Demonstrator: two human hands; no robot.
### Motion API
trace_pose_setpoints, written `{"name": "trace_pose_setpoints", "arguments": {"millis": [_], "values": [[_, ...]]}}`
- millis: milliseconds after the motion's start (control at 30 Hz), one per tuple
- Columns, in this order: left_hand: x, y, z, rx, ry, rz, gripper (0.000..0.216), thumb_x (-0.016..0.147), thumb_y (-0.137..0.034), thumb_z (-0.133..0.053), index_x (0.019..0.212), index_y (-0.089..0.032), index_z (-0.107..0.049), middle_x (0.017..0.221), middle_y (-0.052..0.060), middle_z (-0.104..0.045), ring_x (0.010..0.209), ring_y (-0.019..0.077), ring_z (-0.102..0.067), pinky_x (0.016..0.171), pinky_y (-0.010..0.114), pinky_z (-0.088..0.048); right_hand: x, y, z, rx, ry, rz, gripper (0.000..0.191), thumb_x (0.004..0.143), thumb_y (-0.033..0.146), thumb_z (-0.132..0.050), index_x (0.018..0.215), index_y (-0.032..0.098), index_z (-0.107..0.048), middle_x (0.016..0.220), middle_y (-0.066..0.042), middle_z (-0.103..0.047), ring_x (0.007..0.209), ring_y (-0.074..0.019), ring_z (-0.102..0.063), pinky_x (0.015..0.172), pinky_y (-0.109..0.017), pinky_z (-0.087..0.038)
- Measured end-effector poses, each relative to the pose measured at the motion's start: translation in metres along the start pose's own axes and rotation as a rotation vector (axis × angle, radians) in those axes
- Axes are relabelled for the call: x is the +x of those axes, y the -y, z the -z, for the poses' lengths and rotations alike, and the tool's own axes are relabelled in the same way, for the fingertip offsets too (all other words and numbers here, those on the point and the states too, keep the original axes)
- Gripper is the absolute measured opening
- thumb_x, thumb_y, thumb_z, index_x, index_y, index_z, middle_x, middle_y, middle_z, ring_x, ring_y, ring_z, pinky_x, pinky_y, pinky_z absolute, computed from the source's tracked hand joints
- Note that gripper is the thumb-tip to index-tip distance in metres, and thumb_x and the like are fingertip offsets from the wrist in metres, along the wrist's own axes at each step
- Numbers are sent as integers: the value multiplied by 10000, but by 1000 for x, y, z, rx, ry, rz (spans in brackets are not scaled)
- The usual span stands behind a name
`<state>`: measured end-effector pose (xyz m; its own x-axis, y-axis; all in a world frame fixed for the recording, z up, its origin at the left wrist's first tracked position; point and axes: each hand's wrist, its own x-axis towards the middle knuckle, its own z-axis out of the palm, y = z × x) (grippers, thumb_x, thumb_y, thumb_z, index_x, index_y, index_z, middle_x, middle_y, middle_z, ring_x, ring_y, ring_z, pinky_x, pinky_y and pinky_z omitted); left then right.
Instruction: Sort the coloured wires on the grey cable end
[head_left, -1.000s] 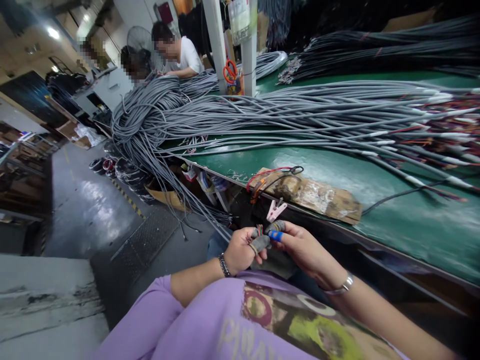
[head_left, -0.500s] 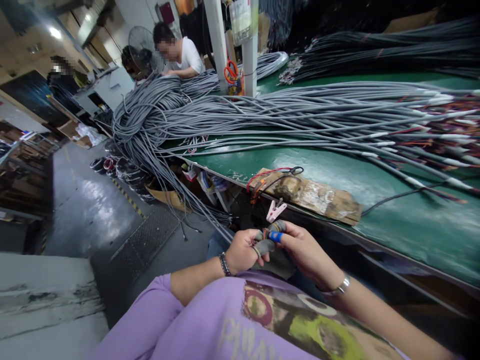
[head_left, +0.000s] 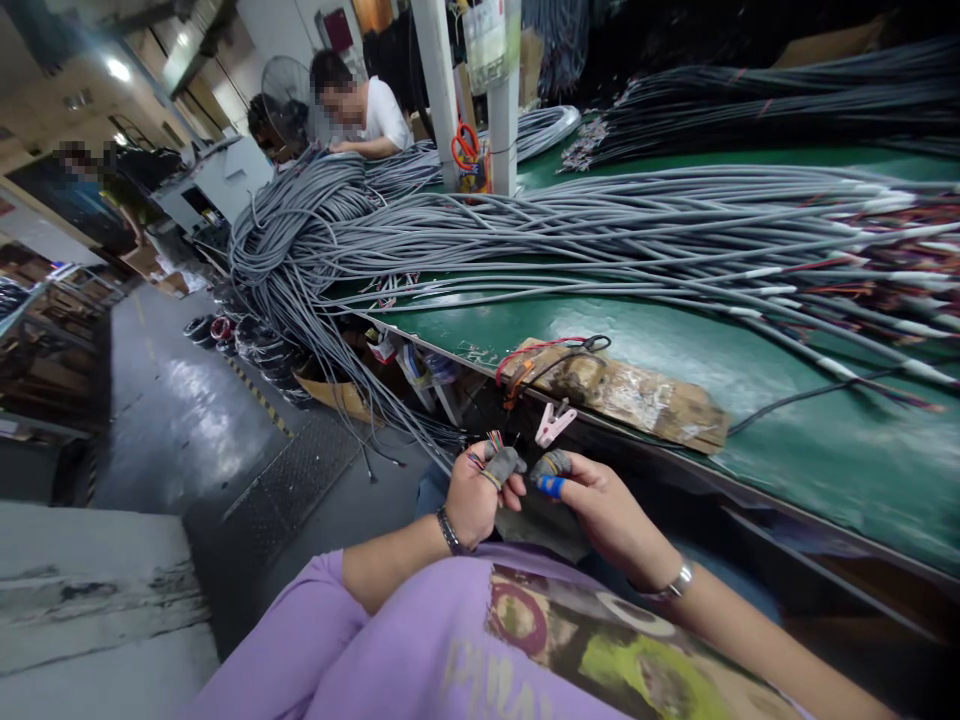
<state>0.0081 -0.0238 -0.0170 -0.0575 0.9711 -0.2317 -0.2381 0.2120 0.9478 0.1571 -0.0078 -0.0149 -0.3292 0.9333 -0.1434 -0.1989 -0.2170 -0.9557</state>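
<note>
Below the bench edge, my left hand (head_left: 474,508) is closed around the end of a grey cable. Thin coloured wires (head_left: 495,439) fan out above its covered fingertips. Just to the right, my right hand (head_left: 611,505) is pinched, with grey covers on its fingertips and a blue band on the thumb. Whether anything small sits in that pinch I cannot make out. A small gap separates the two hands. Above them a pale pink clip (head_left: 555,425) hangs at the bench edge, beside a worn wooden block (head_left: 651,402) with red and black leads.
Many grey cables (head_left: 637,225) lie across the green bench (head_left: 465,322), and some droop over its near edge at the left. Orange-handled scissors (head_left: 465,145) hang at a white post. A person (head_left: 375,115) in white works behind the bench; another stands at far left.
My hands have moved apart from where they met. The coloured wires now stand up and spread above my left fingers. The person at far left has shifted.
</note>
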Motion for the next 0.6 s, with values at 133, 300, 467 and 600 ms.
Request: {"name": "trace_pose_setpoints", "arguments": {"millis": [133, 300, 467, 600], "values": [[1, 0, 2, 56, 112, 38, 439, 736, -554, -660, 663, -146, -516, 507, -12, -579, 342, 61, -482, 336, 169, -239, 3, -4, 2, 56, -67, -5, 121, 651, 281, -697, 619, 184, -633, 600, 7, -552, 595, -130, -434, 579, -270, -350], [-1, 2, 6, 148, 285, 55, 433, 735, -550, -674, 703, -138, -545, 532, -10, -589, 357, 62, -484, 352, 170, -307, 7, -11, 4, 105, -102, -41, 194, 659, 326, -735, 615, 178, -618, 581, 18, -524, 577, -114, -420, 568, -257, -337], [-1, 3, 8, 94, 207, -4, 399, 760, -514, -671, 704, -138, -549, 514, -20, -573, 354, 59, -475, 351, 167, -330, 8, -8, 4, 176, -113, -83, 255, 625, 371, -794, 638, 180, -626, 576, 19, -522, 555, -107, -419, 542, -248, -350], [0, -2, 7, 7, 102, -55, 380, 748, -493, -694, 724, -135, -569, 507, -28, -568, 340, 53, -459, 331, 159, -331, 12, -2, 7, 307, -127, -126, 344, 658, 510, -771, 710, 191, -652, 663, -6, -575, 563, -119, -462, 546, -262, -424]]}}
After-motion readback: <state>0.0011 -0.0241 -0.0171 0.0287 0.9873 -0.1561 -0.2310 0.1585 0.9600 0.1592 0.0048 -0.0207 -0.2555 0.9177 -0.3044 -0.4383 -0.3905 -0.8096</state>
